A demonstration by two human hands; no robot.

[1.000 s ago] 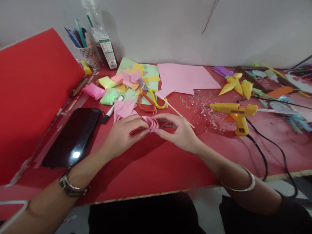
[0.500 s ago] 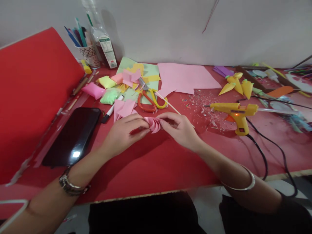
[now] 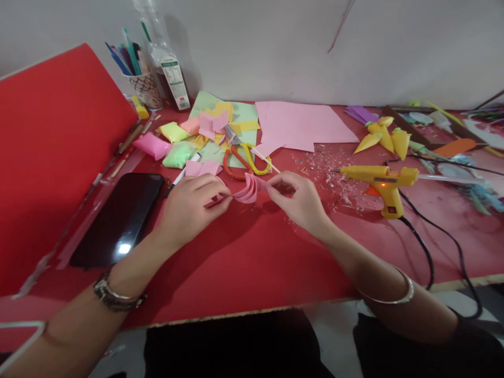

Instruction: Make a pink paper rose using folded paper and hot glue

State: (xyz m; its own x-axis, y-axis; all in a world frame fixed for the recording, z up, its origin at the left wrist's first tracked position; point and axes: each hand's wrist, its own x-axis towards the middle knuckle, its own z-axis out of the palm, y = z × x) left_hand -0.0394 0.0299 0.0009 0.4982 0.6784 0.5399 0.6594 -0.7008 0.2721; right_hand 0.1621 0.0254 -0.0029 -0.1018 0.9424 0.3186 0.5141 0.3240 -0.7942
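A curled strip of pink paper with slit-like folds point(image 3: 248, 191) stretches between my two hands, a little above the red table point(image 3: 236, 273). My left hand point(image 3: 192, 207) pinches its left end between thumb and fingers. The right end is pinched by my right hand point(image 3: 297, 199). Behind my left hand lie small pink paper pieces point(image 3: 202, 168), partly covered by it. Scissors with orange and yellow handles point(image 3: 235, 157) rest just beyond the strip. A thin pale stick point(image 3: 265, 159) runs from the scissors toward my right hand.
A yellow glue gun point(image 3: 380, 181), its light lit, lies at the right with a black cord. At the left is a phone point(image 3: 118, 218). Pink paper point(image 3: 305, 123), clay packets point(image 3: 151, 146), a glass bottle point(image 3: 171, 79) and yellow paper cones point(image 3: 380, 134) are toward the back.
My hands have moved apart, the left one leftward and the right one slightly right. Between them the pink paper has spread from a bunched shape into a longer curve.
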